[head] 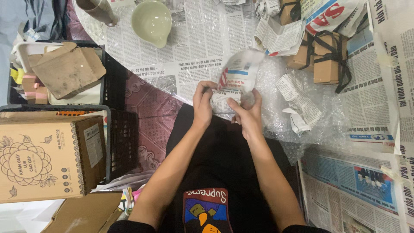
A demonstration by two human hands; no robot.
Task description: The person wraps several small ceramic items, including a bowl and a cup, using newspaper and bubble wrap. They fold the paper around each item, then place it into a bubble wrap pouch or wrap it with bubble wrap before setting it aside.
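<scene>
Between the two hands, at the near edge of the desk (198, 64), sits a small bundle wrapped in newspaper (235, 80). The left hand (202, 103) closes on the bundle's left side, fingers curled over the paper. The right hand (246, 113) closes on its lower right side, thumb pressed against the front. Both hands grip the bundle; neither is open. This two-sided grip keeps the loose paper tight against whatever is inside, which is hidden.

The bundle is white and grey newsprint with a red and blue printed patch. Its upper flap stands up and away from the hands, creased and not yet folded flat. The shape is irregular and crumpled.

Under and beyond the hands lies a sheet of bubble wrap (276, 86) spread over newspaper sheets, which appears to cushion the work surface. To the right of the right hand lie torn newspaper scraps (299, 105), within easy reach. Further beyond and to the right stand small brown boxes (325, 56) bound with black ribbon, grouped well apart from the hands. Beyond the left hand sits a pale green bowl (152, 21), and beside it a metal cup (100, 11).

Left of the left hand, off the desk, stands a black crate (116, 86) holding cardboard pieces, and nearer the person a large printed carton (49, 157).
</scene>
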